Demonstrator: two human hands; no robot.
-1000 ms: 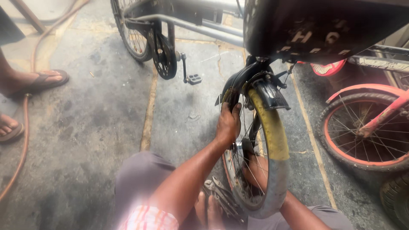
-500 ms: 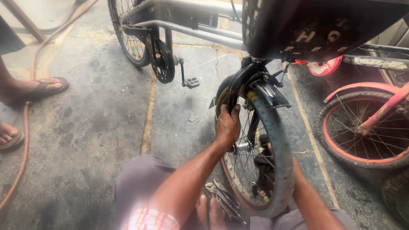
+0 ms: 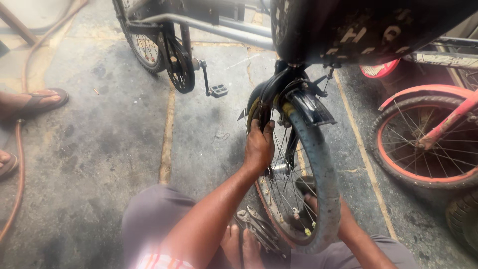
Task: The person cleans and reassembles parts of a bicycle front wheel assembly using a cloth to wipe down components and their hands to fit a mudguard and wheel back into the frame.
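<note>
Since a second ago, I see the yellow band gone from the tyre [image 3: 318,174]; left hand [image 3: 259,147] stays clamped on its top, right hand [image 3: 311,201] half-hidden, grip unclear.

Daylight falls on a stained grey concrete floor [image 3: 99,149] crossed by yellowish joints, where a red hose [image 3: 20,164] trails past a bystander's sandalled foot [image 3: 37,102]
</note>
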